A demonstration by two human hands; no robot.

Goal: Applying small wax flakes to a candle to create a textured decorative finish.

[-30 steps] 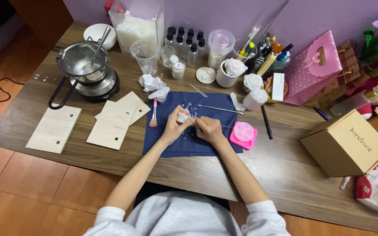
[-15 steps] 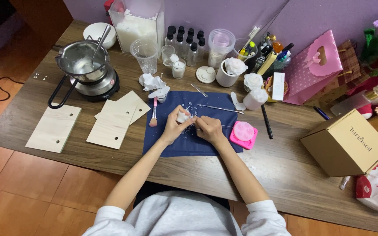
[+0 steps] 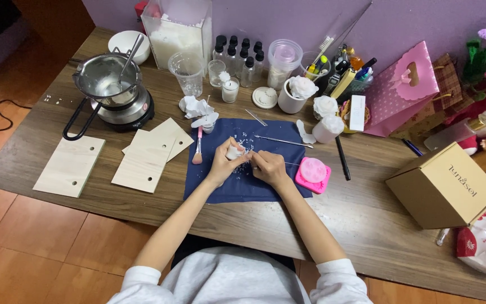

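I look down at a blue cloth (image 3: 237,188) on a wood table (image 3: 367,219). My left hand (image 3: 224,163) is curled round a small white wax piece (image 3: 235,151), pinched in the fingertips just above the cloth. My right hand (image 3: 269,167) is clenched on a thin metal tool; I can only see a short bit of it, and its tip points left at the wax piece. So the wax piece lies just to the left of my right hand's grip, and it sits right inside my left hand's grip. The two hands nearly touch.

The wax piece is small and round-ish, so I cannot tell which way it runs long. White crumbs (image 3: 252,147) lie on the cloth by the hands.

Just right of my right hand is a pink mould (image 3: 313,173). A long metal pick (image 3: 283,141) lies on the cloth behind the hands. A pink brush (image 3: 198,147) lies on the left edge. Well apart on the left sit wood boards (image 3: 70,166) and a pot (image 3: 108,79) on a small stove.
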